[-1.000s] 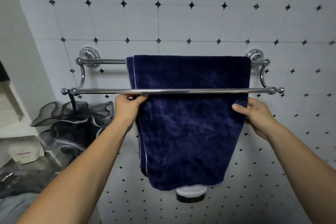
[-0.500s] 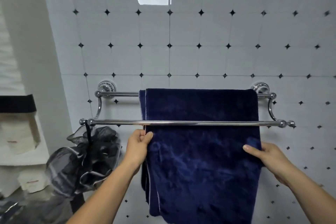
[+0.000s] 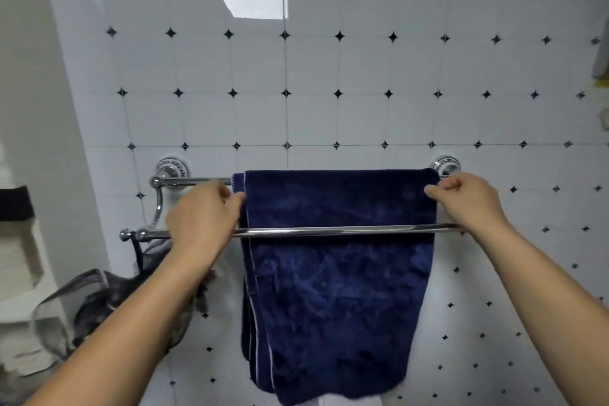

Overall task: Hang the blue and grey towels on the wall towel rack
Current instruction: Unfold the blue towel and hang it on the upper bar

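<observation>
A dark blue towel [image 3: 336, 287] hangs folded over the back bar of a chrome double towel rack [image 3: 329, 231] on the tiled wall, passing behind the front bar. My left hand [image 3: 201, 217] pinches the towel's upper left edge just below the back bar. At the upper right corner, my right hand [image 3: 468, 201] pinches the towel near the right wall mount. No grey towel shows in the view.
A dark sheer mesh pouf [image 3: 108, 300] hangs from the left end of the front bar. White shelves with boxes [image 3: 19, 260] stand at the left. The wall is white tile with black diamonds. Something white peeks out below the towel's bottom edge [image 3: 349, 400].
Both hands rose from the towel's sides below the front bar to its top corners at the back bar. The camera tilted up, so the rack sits lower in view.
</observation>
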Motion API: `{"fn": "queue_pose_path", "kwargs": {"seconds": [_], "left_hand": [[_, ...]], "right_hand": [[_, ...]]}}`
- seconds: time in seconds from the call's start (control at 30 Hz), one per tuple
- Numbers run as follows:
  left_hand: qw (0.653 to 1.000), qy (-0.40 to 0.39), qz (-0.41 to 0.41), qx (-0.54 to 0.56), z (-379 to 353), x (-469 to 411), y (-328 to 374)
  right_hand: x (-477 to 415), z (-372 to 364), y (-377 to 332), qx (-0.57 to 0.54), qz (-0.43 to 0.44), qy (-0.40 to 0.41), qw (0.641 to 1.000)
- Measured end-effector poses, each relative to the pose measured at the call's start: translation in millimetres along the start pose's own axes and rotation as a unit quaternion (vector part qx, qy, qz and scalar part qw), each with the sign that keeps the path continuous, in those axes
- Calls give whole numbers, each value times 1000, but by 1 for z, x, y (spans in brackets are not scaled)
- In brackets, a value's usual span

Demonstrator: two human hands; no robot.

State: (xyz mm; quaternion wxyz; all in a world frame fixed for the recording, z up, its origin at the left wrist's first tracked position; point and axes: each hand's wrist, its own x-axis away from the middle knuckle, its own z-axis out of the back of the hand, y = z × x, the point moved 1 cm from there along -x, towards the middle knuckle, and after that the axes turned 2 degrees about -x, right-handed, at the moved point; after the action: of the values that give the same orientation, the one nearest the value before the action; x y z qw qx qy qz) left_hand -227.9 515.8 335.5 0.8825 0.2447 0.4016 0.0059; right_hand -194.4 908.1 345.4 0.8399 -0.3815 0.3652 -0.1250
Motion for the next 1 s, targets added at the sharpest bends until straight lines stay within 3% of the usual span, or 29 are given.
{"fn": "queue_pose_path", "kwargs": {"seconds": [0.1, 0.23, 0.33, 0.53, 0.63, 0.77, 1.0], "left_hand": [[995, -64, 45, 61, -17, -10, 5], [986, -41, 101, 126, -28, -13, 13], [968, -67, 170, 174, -31, -18, 18], [973, -63, 172, 142, -19, -48, 29], [976, -71, 154, 140, -11, -67, 21], [968, -97, 162, 167, -12, -67, 9], [963, -83, 180, 184, -18, -50, 9]], "right_hand": [[-9, -13, 2, -103, -70, -31, 992], [-13, -12, 4, -208, -124, -33, 970], [-16, -9, 2, -292, -160, -42, 942], [-27, -4, 0, -380, -205, -129, 893], [-27, -2, -1, -378, -211, -151, 889], [-25, 3, -6, -280, -217, -149, 923], [-19, 0, -21, -176, -201, -205, 942]]}}
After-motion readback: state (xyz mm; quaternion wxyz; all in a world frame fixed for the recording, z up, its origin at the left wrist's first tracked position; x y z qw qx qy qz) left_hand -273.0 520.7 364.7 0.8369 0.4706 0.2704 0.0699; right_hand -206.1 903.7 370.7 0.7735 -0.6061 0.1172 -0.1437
